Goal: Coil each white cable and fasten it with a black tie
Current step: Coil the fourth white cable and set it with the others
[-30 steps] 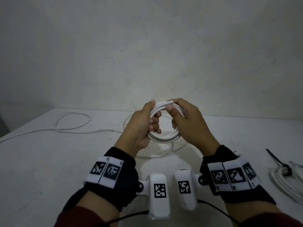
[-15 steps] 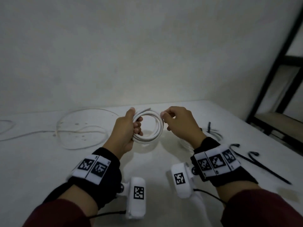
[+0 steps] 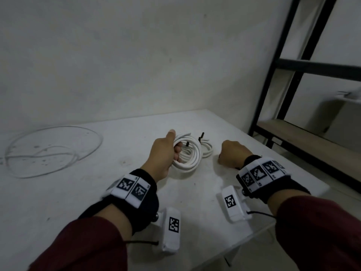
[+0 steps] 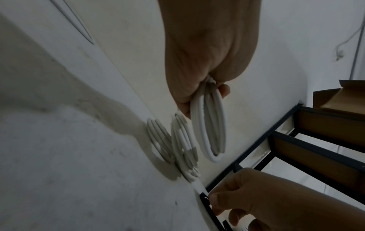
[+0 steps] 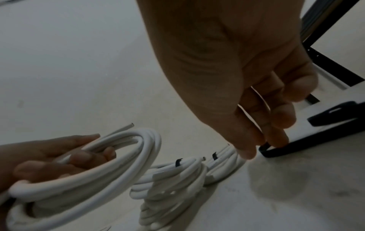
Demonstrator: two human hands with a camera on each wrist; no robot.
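Each forearm wears a dark maroon long sleeve (image 3: 82,243) ending at a black fabric wrist band (image 3: 144,204). Every band carries white square tiles printed with black coded markers (image 3: 130,187). A white rectangular camera housing (image 3: 172,229) with one coded marker mounts under each wrist, trailing a thin black cable (image 3: 140,242).

The white tabletop (image 3: 68,192) carries one loose white cable (image 3: 48,153) (uncoiled, far left), two coiled white cables (image 5: 173,179) fastened with black ties, lying side by side, and loose black ties (image 5: 296,143) near the right edge.
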